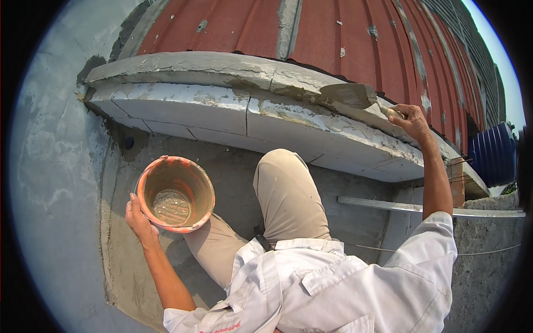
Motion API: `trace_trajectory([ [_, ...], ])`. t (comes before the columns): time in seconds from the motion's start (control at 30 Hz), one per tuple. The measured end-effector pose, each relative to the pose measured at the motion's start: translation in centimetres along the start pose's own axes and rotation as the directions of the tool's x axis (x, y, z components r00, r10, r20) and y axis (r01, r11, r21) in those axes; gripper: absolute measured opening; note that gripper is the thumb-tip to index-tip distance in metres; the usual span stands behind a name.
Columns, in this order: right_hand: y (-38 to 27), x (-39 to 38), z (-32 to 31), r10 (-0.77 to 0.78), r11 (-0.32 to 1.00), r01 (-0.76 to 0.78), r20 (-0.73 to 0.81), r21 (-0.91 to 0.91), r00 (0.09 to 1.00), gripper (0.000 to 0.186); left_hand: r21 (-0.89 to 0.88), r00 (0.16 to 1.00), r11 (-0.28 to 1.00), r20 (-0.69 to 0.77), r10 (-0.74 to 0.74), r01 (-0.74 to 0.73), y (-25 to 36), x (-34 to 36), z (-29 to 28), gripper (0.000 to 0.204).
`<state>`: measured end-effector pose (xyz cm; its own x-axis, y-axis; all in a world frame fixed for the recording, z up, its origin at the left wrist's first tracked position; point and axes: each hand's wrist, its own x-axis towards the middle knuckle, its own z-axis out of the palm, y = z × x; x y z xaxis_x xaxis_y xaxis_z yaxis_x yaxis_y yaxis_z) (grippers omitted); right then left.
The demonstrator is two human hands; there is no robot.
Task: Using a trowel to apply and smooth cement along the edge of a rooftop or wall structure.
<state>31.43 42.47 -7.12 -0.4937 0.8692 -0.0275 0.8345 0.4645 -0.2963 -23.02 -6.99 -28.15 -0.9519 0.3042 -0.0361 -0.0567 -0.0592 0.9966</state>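
Observation:
My left hand (pixel 137 216) grips an orange bucket (pixel 202 194) at its left side; the bucket is smeared with grey mortar and has a little wet grey material in the bottom. My right hand (pixel 410 121) holds a metal trowel (pixel 347 94) by its handle, the blade resting at the rough, mortar-smeared concrete ledge (pixel 294 83) along the edge of the red roof. Just below the ledge runs a course of pale blocks (pixel 333 133), with cracks and joints and grey smears on top. My bent knees in beige trousers lie below it.
Red corrugated roofing (pixel 222 28) rises beyond the ledge. A plaster wall (pixel 61 183) stands at left, a dark hole (pixel 129 142) near its foot. A blue ribbed tank (pixel 492 152) sits at right, above a long pale bar (pixel 433 206) and a thin cable (pixel 483 253).

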Motion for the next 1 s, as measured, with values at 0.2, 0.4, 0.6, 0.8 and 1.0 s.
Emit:
trace_trajectory([
  [0.2,-3.2,-2.8,-0.8,-0.46,0.873,0.365,-0.297,-0.322,0.837,0.033,-0.049,0.997,0.997,-0.059,-0.059,0.056,2.4,-0.9,1.6,0.032],
  [0.4,-2.7,5.3,2.5,-0.463,0.8,0.338,-0.153,-0.496,0.873,0.029,-0.018,0.999,0.999,0.002,-0.041,0.041,1.5,-1.0,2.0,0.032],
  [0.6,-2.7,13.3,5.3,-0.559,0.711,0.457,-0.035,-0.535,0.829,0.029,0.031,1.0,0.999,-0.02,-0.013,0.014,1.4,-1.1,0.5,0.031],
  [0.8,-1.2,18.0,6.8,-0.476,0.669,0.393,0.042,-0.631,0.878,0.021,-0.009,0.997,0.999,-0.066,-0.044,0.043,2.0,-1.7,0.5,0.029],
  [1.0,4.8,14.1,0.0,-0.389,0.765,0.2,-0.191,-0.612,0.901,0.016,-0.045,0.996,0.998,-0.077,-0.04,0.036,2.0,-1.9,0.6,0.029],
])
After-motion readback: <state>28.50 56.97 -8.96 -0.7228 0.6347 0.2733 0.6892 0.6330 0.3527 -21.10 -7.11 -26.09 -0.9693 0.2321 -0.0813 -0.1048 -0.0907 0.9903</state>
